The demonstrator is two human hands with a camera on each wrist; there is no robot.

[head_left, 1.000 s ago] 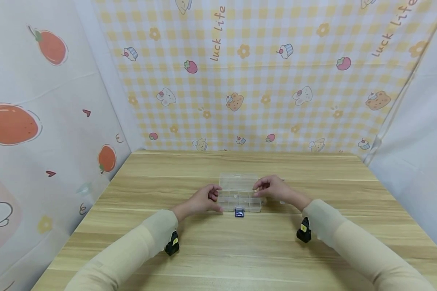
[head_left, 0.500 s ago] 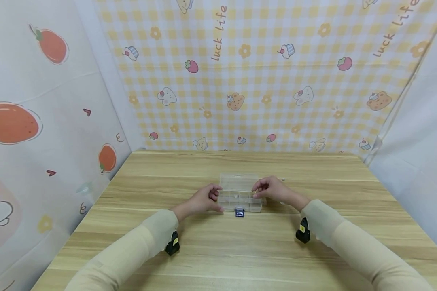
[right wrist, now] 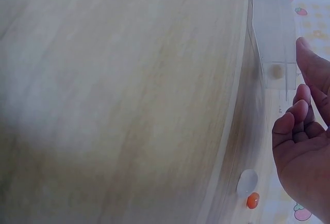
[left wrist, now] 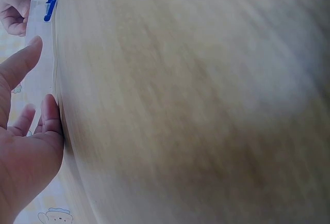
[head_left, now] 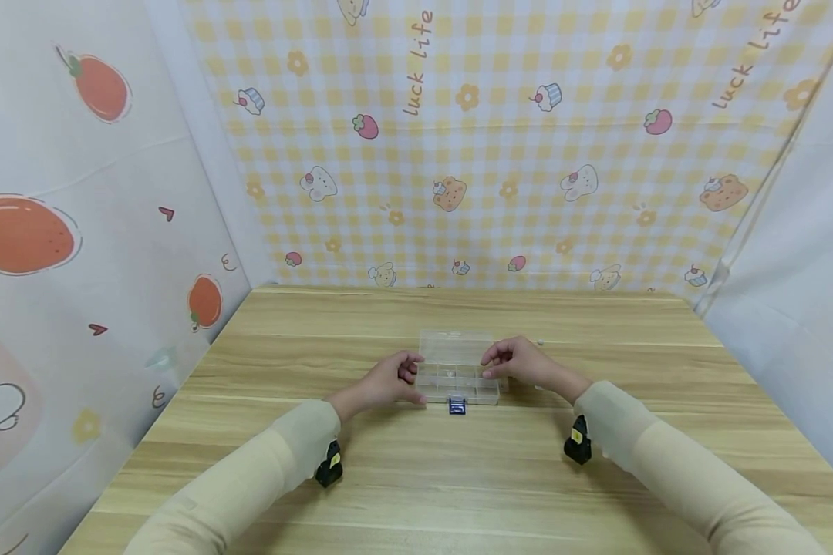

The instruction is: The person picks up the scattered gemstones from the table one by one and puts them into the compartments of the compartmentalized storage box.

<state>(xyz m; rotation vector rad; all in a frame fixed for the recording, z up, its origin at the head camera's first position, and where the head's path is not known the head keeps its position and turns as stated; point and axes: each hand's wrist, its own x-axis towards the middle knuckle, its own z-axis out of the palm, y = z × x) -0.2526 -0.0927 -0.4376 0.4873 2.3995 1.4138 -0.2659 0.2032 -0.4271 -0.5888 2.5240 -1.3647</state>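
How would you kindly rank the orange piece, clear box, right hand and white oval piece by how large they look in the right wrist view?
1. Right hand, partly cut off by the picture's edge
2. Clear box, also cut off
3. White oval piece
4. Orange piece

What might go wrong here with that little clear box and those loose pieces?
The orange piece and white oval piece lie loose on the table near the right grip; a nudge might scatter them. The clear box stands open, lid back, so a bump could perhaps spill the round piece seen inside.
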